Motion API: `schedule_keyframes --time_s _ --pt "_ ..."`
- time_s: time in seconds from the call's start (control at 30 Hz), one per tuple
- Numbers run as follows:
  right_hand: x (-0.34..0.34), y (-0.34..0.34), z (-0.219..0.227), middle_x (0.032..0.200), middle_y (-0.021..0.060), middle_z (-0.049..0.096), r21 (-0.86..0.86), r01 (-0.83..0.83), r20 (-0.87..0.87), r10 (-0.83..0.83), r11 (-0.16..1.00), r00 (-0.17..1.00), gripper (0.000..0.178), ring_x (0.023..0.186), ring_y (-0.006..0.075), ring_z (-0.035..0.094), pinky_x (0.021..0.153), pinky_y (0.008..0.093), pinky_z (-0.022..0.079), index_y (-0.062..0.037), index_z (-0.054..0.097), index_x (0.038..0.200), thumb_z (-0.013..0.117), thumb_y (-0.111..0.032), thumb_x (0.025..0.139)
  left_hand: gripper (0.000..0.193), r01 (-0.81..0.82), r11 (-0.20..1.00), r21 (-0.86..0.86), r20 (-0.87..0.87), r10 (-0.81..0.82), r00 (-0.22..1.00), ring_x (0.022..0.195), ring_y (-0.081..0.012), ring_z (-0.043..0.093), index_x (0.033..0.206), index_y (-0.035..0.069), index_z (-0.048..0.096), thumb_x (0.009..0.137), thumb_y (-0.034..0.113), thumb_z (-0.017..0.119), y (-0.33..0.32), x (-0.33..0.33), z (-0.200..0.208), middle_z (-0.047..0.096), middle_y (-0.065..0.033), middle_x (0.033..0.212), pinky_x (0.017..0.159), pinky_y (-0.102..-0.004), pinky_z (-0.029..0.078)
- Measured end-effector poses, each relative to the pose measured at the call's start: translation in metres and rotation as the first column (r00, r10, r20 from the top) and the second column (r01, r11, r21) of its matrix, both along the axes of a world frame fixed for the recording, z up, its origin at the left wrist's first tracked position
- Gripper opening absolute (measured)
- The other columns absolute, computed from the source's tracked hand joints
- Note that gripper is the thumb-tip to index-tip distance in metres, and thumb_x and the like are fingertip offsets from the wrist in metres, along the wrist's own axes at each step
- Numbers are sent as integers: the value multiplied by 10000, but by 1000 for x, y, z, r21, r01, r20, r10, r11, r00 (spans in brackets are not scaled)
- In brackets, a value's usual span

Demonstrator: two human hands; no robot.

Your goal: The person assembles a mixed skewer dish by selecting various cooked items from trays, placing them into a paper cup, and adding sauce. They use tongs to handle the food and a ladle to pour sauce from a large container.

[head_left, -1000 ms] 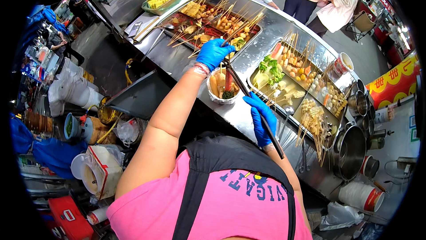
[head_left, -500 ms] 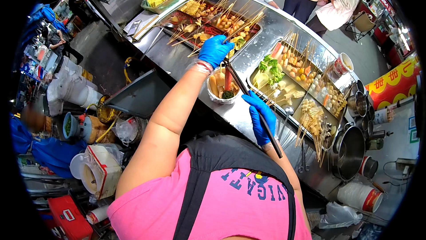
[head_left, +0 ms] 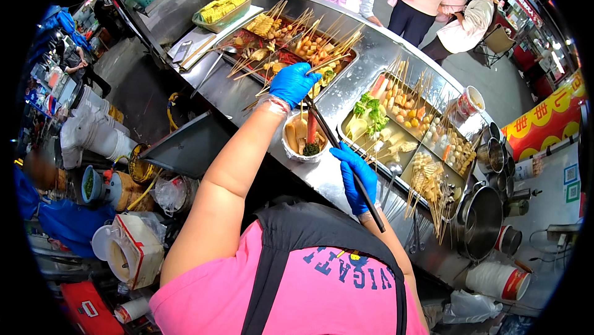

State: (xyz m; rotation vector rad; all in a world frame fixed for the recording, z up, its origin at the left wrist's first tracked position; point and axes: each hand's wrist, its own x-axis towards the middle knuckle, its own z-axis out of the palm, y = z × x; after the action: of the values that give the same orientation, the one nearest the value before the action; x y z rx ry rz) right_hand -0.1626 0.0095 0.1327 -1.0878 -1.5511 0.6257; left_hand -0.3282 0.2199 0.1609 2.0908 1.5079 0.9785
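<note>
My left hand (head_left: 295, 84), in a blue glove, is closed around a thin wooden skewer above a round bowl (head_left: 289, 143) with a pale liner. Inside the bowl are sausage-like pieces, a reddish stick (head_left: 311, 127) and dark green greens (head_left: 310, 148). My right hand (head_left: 356, 179), also blue-gloved, grips long dark chopsticks (head_left: 328, 129) slanting up to the left. Their upper tips are by the bowl, just below my left hand. Behind my left hand lies a tray (head_left: 354, 62) of skewers in red broth. A second tray (head_left: 405, 176) of skewers and lettuce (head_left: 371, 114) sits to the right.
A basket of yellow skewered food (head_left: 221, 10) stands at the far left of the steel counter. Pots (head_left: 484, 220) and a tub of sticks (head_left: 470, 101) are at the right. Several people stand beyond the counter. A dark panel (head_left: 189, 146) juts out at left.
The whole view has shifted slightly, moving the scene down and a little left. Both hands keep nearly the same place relative to the bowl, still holding the skewer and chopsticks.
</note>
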Motion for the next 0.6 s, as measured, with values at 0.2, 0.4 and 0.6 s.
schedule_keyframes --time_s 0.2,0.4,0.6 --pt "-1 2 1 1145 174 577 -11 8 13 -8 1000 1000 225 1096 243 546 914 298 409 -61 609 1087 509 -54 885 323 10 998 -57 51 -7 999 713 -374 568 813 52 602 775 372 629 2 0 8 588 -197 758 608 -412 443" --pt "-2 3 -3 1100 131 602 -29 7 -39 -8 1000 999 212 1091 224 542 928 296 395 -39 608 1075 509 -64 890 310 -7 1000 21 83 6 997 612 -293 544 790 43 612 764 348 664 5 -3 13 577 -173 700 594 -359 441" --pt "5 13 -23 1083 105 614 -89 68 -163 -82 994 983 209 1079 207 541 951 313 385 -39 623 1057 494 -92 902 427 80 984 -160 114 -62 992 632 -248 582 773 46 641 696 461 709 24 -8 -1 617 -126 694 602 -347 449"
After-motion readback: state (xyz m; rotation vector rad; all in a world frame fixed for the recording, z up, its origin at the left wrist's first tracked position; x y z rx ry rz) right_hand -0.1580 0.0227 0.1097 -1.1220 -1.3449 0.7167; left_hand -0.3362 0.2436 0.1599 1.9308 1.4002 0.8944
